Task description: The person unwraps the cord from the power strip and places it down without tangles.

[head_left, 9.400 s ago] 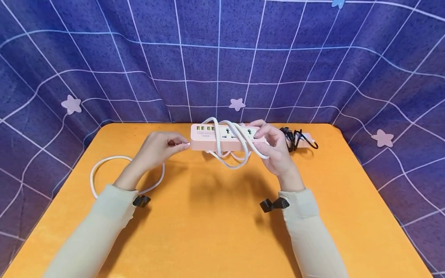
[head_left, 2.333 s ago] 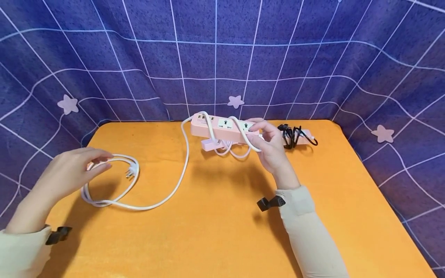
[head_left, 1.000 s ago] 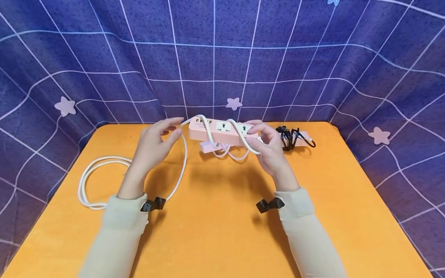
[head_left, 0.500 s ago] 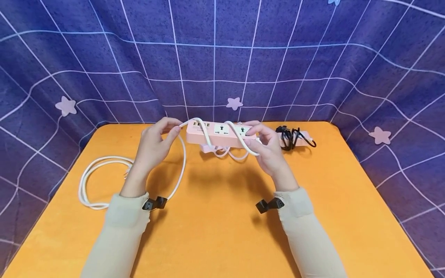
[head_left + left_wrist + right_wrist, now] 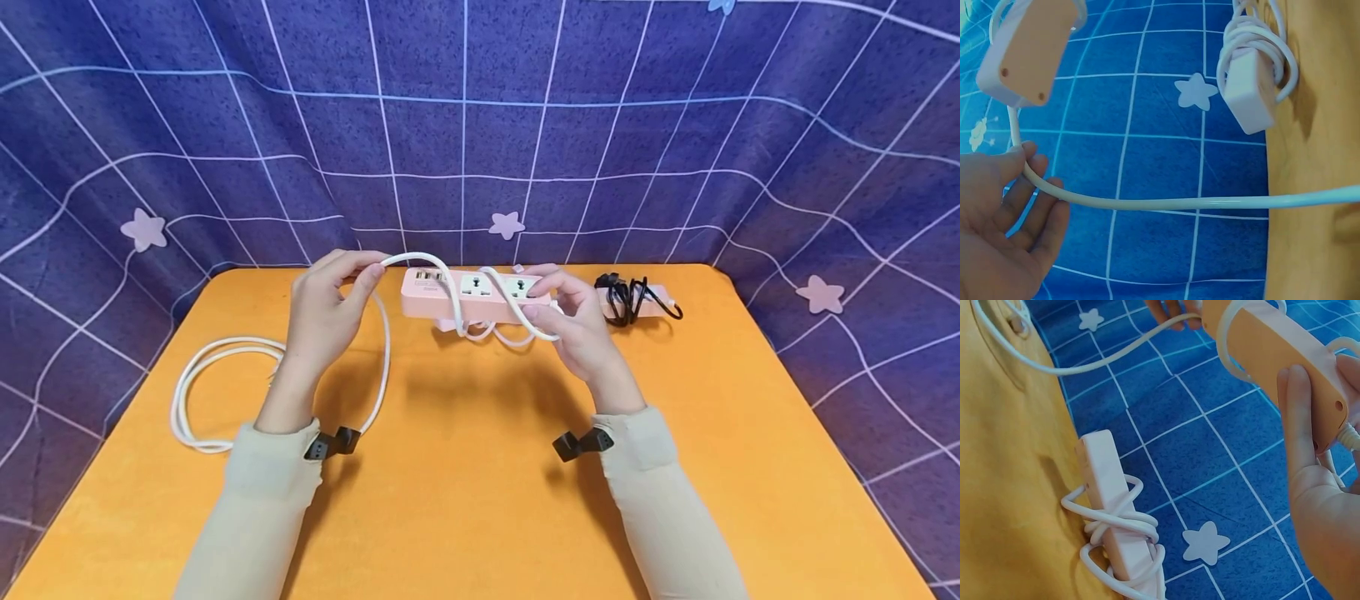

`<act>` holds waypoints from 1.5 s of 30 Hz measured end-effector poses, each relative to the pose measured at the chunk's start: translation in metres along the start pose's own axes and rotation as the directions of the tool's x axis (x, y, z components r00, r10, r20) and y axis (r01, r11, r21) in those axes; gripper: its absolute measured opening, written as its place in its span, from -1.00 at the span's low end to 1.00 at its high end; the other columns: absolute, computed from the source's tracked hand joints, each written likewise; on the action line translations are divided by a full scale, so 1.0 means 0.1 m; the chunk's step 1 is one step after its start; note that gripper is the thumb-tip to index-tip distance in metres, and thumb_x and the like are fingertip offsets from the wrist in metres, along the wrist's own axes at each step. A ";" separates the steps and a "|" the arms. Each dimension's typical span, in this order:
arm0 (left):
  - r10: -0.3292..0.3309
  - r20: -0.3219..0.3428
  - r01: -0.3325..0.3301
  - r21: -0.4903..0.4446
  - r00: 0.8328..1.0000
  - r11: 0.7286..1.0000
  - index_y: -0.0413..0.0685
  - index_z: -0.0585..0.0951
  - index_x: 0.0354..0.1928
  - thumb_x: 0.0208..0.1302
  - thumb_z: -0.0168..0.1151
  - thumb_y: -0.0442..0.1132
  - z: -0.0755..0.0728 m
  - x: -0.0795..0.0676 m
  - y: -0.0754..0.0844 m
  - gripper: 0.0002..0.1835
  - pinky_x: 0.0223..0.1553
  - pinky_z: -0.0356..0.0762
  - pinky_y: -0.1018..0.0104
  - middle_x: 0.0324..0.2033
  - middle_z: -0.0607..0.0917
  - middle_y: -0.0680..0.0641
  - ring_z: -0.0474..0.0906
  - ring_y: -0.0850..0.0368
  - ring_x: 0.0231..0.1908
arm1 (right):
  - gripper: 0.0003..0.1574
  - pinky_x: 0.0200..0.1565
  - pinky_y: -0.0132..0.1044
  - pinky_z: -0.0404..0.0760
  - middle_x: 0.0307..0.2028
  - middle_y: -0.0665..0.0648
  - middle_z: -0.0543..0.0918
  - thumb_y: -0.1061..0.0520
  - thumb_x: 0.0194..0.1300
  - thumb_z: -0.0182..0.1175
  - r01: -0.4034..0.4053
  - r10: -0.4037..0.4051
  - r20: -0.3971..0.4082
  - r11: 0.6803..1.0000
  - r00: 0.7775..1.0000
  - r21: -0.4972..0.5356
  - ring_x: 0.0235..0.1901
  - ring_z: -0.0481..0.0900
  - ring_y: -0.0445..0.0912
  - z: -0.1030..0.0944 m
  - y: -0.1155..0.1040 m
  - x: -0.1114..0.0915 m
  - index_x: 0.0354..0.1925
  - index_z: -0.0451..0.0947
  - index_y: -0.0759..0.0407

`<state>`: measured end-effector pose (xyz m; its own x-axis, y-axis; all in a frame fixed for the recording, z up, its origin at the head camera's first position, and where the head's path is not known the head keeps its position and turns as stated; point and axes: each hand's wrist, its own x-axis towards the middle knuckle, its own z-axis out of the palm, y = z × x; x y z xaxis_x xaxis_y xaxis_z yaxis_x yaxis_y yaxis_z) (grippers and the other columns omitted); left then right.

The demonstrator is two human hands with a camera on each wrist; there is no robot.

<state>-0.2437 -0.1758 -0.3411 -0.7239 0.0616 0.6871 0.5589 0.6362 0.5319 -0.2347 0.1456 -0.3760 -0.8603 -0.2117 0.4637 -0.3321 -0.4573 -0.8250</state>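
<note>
A pink power strip with white sockets and USB ports is held up above the table, its white cord looped round it. My right hand grips the strip's right end, thumb in front and fingers over the sockets. Just off the other end, my left hand pinches the cord between thumb and fingers. From there the cord arches onto the strip and also hangs down to the table. Its remaining length lies in a loose coil at left, the plug mostly hidden behind my left wrist.
Behind the held strip, a second power strip is wrapped in its own pale cord. A third pink strip, wound with black cord, lies at the back right of the orange table. A blue grid curtain stands behind.
Fewer cord turns circle the strip than at first. My left hand has come from the coil to the strip's left end and now lifts the cord into an arch there. My right hand keeps its grip.
</note>
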 end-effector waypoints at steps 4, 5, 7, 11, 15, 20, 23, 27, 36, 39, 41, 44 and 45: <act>0.021 -0.017 -0.021 0.000 1.000 1.000 -0.03 0.83 -0.05 0.50 0.36 -0.21 -0.03 0.00 0.07 -0.86 -0.02 0.50 0.45 -0.26 0.79 -0.01 0.69 0.13 -0.17 | -0.58 0.07 -0.34 0.68 0.13 0.14 0.58 0.51 0.16 0.22 -0.002 0.002 -0.001 1.000 1.000 -0.012 0.27 0.48 0.08 0.01 0.01 0.00 -0.28 0.72 0.01; 0.027 -0.018 -0.027 0.000 0.999 1.000 -0.02 0.83 -0.05 0.50 0.36 -0.21 -0.04 0.00 0.09 -0.86 -0.03 0.48 0.48 -0.28 0.78 -0.01 0.68 0.14 -0.18 | -0.58 0.06 -0.34 0.68 0.13 0.14 0.58 0.51 0.17 0.22 -0.003 0.003 -0.004 1.000 1.000 -0.013 0.26 0.48 0.08 0.01 0.01 0.00 -0.28 0.72 0.00; 0.041 -0.017 -0.041 0.000 0.999 0.999 0.00 0.84 -0.05 0.49 0.37 -0.23 -0.06 0.00 0.14 -0.87 -0.04 0.46 0.50 -0.30 0.78 0.00 0.67 0.15 -0.19 | -0.59 0.06 -0.34 0.68 0.13 0.14 0.58 0.50 0.18 0.22 -0.003 0.003 -0.013 1.000 1.000 -0.019 0.25 0.48 0.07 0.01 0.02 0.00 -0.28 0.72 0.00; 0.068 -0.004 -0.068 0.001 0.998 0.998 0.03 0.84 -0.05 0.48 0.38 -0.24 -0.10 -0.01 0.23 -0.87 -0.06 0.45 0.45 -0.32 0.76 0.01 0.63 0.17 -0.20 | -0.60 0.06 -0.33 0.66 0.13 0.14 0.57 0.49 0.18 0.22 -0.002 0.001 -0.030 0.999 1.000 -0.032 0.21 0.48 0.06 0.00 0.04 0.00 -0.28 0.72 -0.01; 0.098 0.028 -0.098 0.003 0.995 0.995 0.05 0.84 -0.04 0.47 0.38 -0.24 -0.16 -0.01 0.30 -0.86 -0.13 0.40 0.39 -0.30 0.76 0.02 0.59 0.19 -0.21 | -0.59 0.05 -0.33 0.67 0.13 0.15 0.57 0.50 0.17 0.22 0.000 -0.002 -0.035 0.999 0.999 -0.041 0.21 0.50 0.07 -0.01 0.04 0.00 -0.28 0.71 0.00; 0.159 0.072 -0.160 0.010 0.985 0.987 0.06 0.84 -0.05 0.45 0.40 -0.26 -0.26 -0.01 0.38 -0.86 -0.22 0.31 0.35 -0.31 0.76 0.07 0.51 0.20 -0.29 | -0.59 0.04 -0.34 0.68 0.15 0.17 0.57 0.51 0.17 0.23 -0.002 0.000 -0.038 0.999 0.999 -0.051 0.19 0.52 0.07 -0.01 0.04 0.00 -0.28 0.71 0.01; 0.203 0.109 -0.203 -0.007 0.973 0.979 0.04 0.84 -0.05 0.43 0.41 -0.31 -0.32 -0.02 0.42 -0.85 -0.21 0.32 0.34 -0.32 0.76 0.09 0.48 0.23 -0.30 | -0.59 0.02 -0.34 0.69 0.16 0.17 0.57 0.51 0.18 0.23 -0.004 0.001 -0.040 0.998 0.999 -0.060 0.19 0.51 0.06 -0.01 0.04 0.00 -0.27 0.71 0.02; 0.258 0.170 -0.255 -0.038 0.951 0.966 0.03 0.84 -0.07 0.37 0.45 -0.36 -0.38 -0.03 0.46 -0.82 -0.21 0.33 0.35 -0.32 0.75 0.12 0.47 0.25 -0.28 | -0.60 0.00 -0.36 0.68 0.18 0.17 0.57 0.50 0.18 0.23 -0.009 0.007 -0.036 0.997 0.999 -0.073 0.20 0.51 0.05 -0.01 0.04 0.01 -0.26 0.71 0.01; 0.339 0.277 -0.317 -0.121 0.899 0.941 0.09 0.84 -0.06 0.29 0.49 -0.40 -0.44 -0.04 0.54 -0.74 -0.14 0.44 0.38 -0.24 0.79 0.19 0.59 0.30 -0.21 | -0.62 -0.03 -0.36 0.70 0.17 0.14 0.59 0.47 0.21 0.20 -0.014 0.011 -0.059 0.999 0.998 -0.047 0.14 0.55 0.01 -0.01 0.02 0.01 -0.23 0.70 0.01; 0.335 0.320 -0.310 -0.127 0.886 0.942 0.12 0.84 -0.04 0.30 0.50 -0.39 -0.46 -0.06 0.55 -0.73 -0.18 0.42 0.39 -0.26 0.77 0.23 0.59 0.32 -0.23 | -0.62 -0.02 -0.35 0.71 0.16 0.12 0.60 0.48 0.24 0.20 -0.015 0.012 -0.076 0.999 0.997 -0.037 0.15 0.54 0.01 0.00 0.03 0.02 -0.24 0.70 0.01; 0.331 0.355 -0.304 -0.130 0.874 0.944 0.14 0.84 -0.04 0.30 0.50 -0.38 -0.47 -0.07 0.55 -0.72 -0.21 0.42 0.42 -0.27 0.75 0.26 0.59 0.33 -0.24 | -0.62 0.01 -0.33 0.71 0.15 0.11 0.61 0.48 0.25 0.21 -0.011 0.007 -0.095 0.999 0.995 -0.042 0.16 0.54 0.01 0.01 0.03 0.02 -0.25 0.70 0.01; 0.327 0.414 -0.295 -0.140 0.849 0.945 0.20 0.84 -0.04 0.31 0.50 -0.35 -0.49 -0.08 0.55 -0.73 -0.23 0.41 0.44 -0.28 0.73 0.31 0.57 0.35 -0.24 | -0.61 0.01 -0.33 0.70 0.11 0.10 0.63 0.50 0.26 0.23 -0.003 -0.005 -0.134 0.998 0.991 -0.059 0.15 0.53 0.01 0.02 0.03 0.03 -0.27 0.71 0.01; 0.326 0.434 -0.292 -0.145 0.840 0.945 0.22 0.84 -0.05 0.32 0.50 -0.33 -0.49 -0.08 0.55 -0.73 -0.24 0.41 0.44 -0.28 0.72 0.33 0.56 0.36 -0.25 | -0.60 0.02 -0.33 0.69 0.10 0.11 0.64 0.51 0.26 0.23 0.000 -0.009 -0.144 0.998 0.990 -0.063 0.15 0.54 0.01 0.02 0.03 0.04 -0.27 0.71 0.01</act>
<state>-0.1866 -0.1792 -0.2930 -0.6015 0.5926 0.5358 0.7983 0.4720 0.3741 -0.2382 0.1417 -0.3760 -0.9039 -0.0810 0.4200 -0.3559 -0.4024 -0.8435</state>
